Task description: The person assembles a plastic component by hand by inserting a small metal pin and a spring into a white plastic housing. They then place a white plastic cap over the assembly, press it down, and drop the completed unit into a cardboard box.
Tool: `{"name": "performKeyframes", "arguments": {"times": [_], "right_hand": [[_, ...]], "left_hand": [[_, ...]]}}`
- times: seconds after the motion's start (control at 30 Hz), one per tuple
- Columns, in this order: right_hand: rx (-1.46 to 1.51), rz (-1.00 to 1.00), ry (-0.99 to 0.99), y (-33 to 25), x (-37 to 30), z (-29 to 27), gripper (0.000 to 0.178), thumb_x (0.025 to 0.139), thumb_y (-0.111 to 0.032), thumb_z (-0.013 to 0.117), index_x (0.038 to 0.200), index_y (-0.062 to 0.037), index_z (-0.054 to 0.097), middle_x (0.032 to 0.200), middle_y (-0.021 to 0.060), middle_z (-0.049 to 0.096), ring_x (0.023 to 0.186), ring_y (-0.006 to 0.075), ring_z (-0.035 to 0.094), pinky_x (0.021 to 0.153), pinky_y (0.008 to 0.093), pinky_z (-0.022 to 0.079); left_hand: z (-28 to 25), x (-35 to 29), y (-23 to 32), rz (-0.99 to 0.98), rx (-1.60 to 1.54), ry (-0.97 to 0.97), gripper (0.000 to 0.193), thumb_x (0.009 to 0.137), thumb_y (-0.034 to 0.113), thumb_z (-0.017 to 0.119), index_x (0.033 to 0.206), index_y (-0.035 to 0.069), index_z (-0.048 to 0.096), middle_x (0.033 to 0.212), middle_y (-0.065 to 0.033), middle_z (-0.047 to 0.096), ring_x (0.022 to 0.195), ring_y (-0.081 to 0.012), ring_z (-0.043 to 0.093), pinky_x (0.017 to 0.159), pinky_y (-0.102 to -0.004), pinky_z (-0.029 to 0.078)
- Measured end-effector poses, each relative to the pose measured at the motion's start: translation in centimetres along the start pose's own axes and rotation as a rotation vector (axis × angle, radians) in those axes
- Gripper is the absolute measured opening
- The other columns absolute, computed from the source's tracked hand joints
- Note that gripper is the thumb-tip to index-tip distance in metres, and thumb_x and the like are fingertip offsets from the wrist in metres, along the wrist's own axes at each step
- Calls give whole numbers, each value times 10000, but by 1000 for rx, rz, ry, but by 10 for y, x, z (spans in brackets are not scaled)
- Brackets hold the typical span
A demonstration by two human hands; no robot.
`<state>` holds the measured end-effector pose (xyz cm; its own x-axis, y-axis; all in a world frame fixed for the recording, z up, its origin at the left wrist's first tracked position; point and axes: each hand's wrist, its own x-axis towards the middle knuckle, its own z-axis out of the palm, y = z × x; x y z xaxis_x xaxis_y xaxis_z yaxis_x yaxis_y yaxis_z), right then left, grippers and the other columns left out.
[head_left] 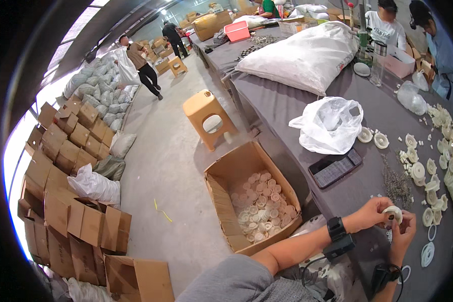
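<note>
Both hands meet over the table's near edge: left hand [370, 214] and right hand [401, 232] pinch one round, ridged white plastic disc [392, 214] between curled fingers; a black band wraps each wrist. Grey cloth covers the table [287, 108], strewn with similar discs, a dark phone [335, 167] and a crinkled plastic bag [332, 123]; beside it, on the concrete floor, an open cardboard box [226, 199] holds more discs.

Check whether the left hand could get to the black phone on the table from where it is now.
Probably yes. The phone lies flat on bare grey table with nothing between, but the left hand and right hand both hold a white round part.
</note>
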<state>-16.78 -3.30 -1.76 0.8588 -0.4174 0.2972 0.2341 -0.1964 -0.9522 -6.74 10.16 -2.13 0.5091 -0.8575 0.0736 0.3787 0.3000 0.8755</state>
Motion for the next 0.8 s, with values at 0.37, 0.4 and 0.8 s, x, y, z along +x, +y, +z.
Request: {"name": "performKeyframes", "arguments": {"times": [0.37, 0.4, 0.8], "right_hand": [[-221, 111, 305, -19, 19, -24, 163, 817, -169, 568, 827, -8, 593, 678, -1, 544, 616, 75, 498, 573, 216, 402], [-200, 133, 294, -10, 21, -36, 167, 814, -170, 577, 841, -7, 599, 683, 2, 549, 608, 73, 500, 566, 217, 404], [-429, 323, 49, 7, 17, -64, 134, 776, -127, 631, 845, -15, 611, 737, -4, 589, 642, 51, 509, 579, 194, 404]], "left_hand": [[-34, -18, 4, 148, 114, 329, 177, 857, 43, 490, 1025, 13, 542, 979, -65, 598, 872, -142, 589, 744, -269, 492], [-35, -21, 6, 131, -65, 304, 177, 864, 50, 482, 1028, 10, 536, 983, -79, 594, 862, -167, 598, 735, -283, 502], [-41, -16, -2, 175, -124, 226, 319, 878, 99, 491, 1185, 60, 415, 1055, -81, 535, 960, -203, 553, 854, -362, 465]]}}
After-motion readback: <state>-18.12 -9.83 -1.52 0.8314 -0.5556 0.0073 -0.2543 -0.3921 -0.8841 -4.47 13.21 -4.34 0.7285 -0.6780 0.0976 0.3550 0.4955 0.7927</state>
